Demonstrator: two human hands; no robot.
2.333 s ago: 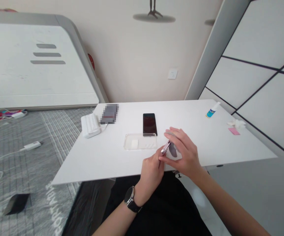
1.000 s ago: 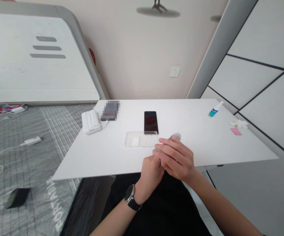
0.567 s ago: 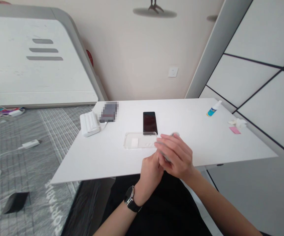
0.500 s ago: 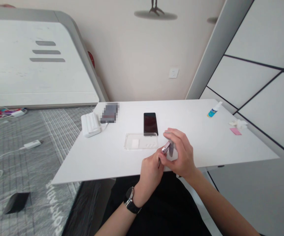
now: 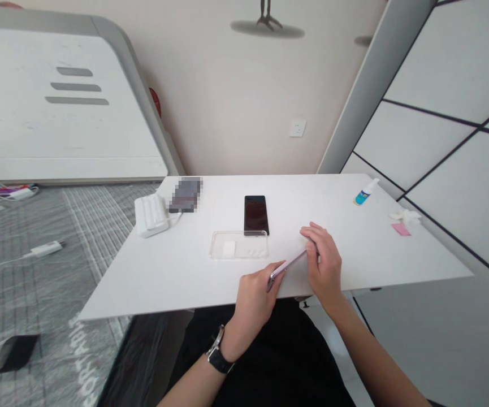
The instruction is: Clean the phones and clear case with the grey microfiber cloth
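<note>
My left hand (image 5: 256,297) is closed round the near end of a slim phone (image 5: 289,264) with a pinkish-purple edge. The phone is tilted and seen almost edge-on above the table's front. At its far end is my right hand (image 5: 325,264), thumb beside the phone's tip and fingers curled over. A bit of grey, cloth-like material (image 5: 313,242) shows between those fingers, mostly hidden. Beyond my hands, a clear phone case (image 5: 216,246) lies flat. A second phone (image 5: 255,215), black-screened, lies behind it, its lower end overlapping the case's far edge.
On the white table (image 5: 151,288), a white power bank-like block (image 5: 151,215) with a cable stands at left by a pixelated dark device (image 5: 186,195). A spray bottle (image 5: 366,191), a pink square (image 5: 401,229) and crumpled white tissue (image 5: 409,216) lie at right.
My right hand has moved right along the phone to its far end, and more of the phone's edge shows. My left hand keeps its grip. The view has shifted slightly.
</note>
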